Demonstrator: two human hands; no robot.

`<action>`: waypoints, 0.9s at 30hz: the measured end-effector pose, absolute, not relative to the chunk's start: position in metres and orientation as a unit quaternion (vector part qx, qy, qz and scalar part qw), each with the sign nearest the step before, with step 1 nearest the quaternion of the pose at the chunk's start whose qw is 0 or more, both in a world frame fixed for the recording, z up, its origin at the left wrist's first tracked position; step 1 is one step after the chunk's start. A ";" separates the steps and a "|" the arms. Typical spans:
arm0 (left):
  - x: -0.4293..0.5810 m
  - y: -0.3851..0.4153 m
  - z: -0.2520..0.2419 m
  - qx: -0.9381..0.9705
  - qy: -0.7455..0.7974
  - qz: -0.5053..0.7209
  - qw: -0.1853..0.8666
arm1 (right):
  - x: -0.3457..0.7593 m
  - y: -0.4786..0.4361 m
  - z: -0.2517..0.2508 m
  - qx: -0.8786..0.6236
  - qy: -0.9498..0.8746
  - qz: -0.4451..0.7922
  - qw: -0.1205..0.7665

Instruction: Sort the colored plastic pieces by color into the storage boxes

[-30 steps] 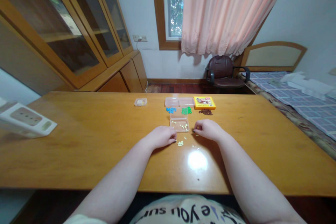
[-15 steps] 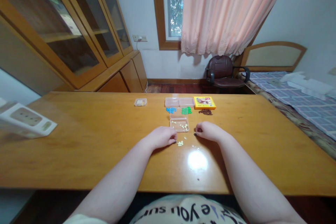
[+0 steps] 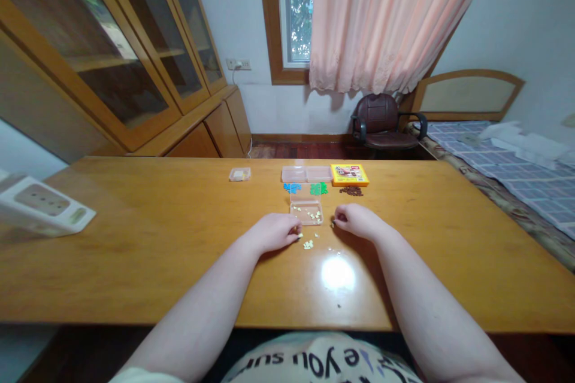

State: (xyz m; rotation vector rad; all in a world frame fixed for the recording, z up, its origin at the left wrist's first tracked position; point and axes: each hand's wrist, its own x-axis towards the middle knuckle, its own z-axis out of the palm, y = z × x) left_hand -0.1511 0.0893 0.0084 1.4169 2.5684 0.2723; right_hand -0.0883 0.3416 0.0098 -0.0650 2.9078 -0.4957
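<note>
My left hand (image 3: 279, 231) rests low over the table, left of an open clear plastic box (image 3: 306, 221). Its thumb and fingers are pinched together, with a small pale yellow piece (image 3: 300, 235) at the tips. Several more pale pieces lie inside the box. A small pile of pale yellow pieces (image 3: 308, 245) sits in front of it, right of my left fingertips. On the other side of the box my right hand (image 3: 354, 219) is curled closed, its fingertips close to the tabletop. A tiny thing shows at those tips, too small to name.
Behind the box are blue pieces (image 3: 291, 188), green pieces (image 3: 319, 188) and brown pieces (image 3: 351, 191). A longer clear case (image 3: 294, 174) adjoins a yellow box (image 3: 349, 175). A small clear container (image 3: 239, 174) stands further left. A white power strip (image 3: 47, 203) is at the left.
A pale yellow piece now shows at my left fingertips, and that hand has shifted slightly up. My right hand has moved a little away from me.
</note>
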 end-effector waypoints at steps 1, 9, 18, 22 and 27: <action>-0.152 0.088 0.008 0.474 0.871 0.091 0.092 | -0.088 0.342 0.011 -0.023 0.980 -0.175 0.091; -0.152 0.090 0.005 0.470 0.875 0.072 0.091 | -0.088 0.346 0.004 -0.036 0.971 -0.211 0.107; -0.149 0.096 0.007 0.451 0.883 0.064 0.111 | -0.090 0.337 0.003 -0.024 0.977 -0.180 0.108; -0.149 0.094 0.006 0.455 0.881 0.067 0.109 | -0.090 0.335 0.003 -0.026 0.982 -0.161 0.100; -0.149 0.094 0.007 0.457 0.880 0.068 0.113 | -0.091 0.329 -0.001 -0.038 0.980 -0.192 0.033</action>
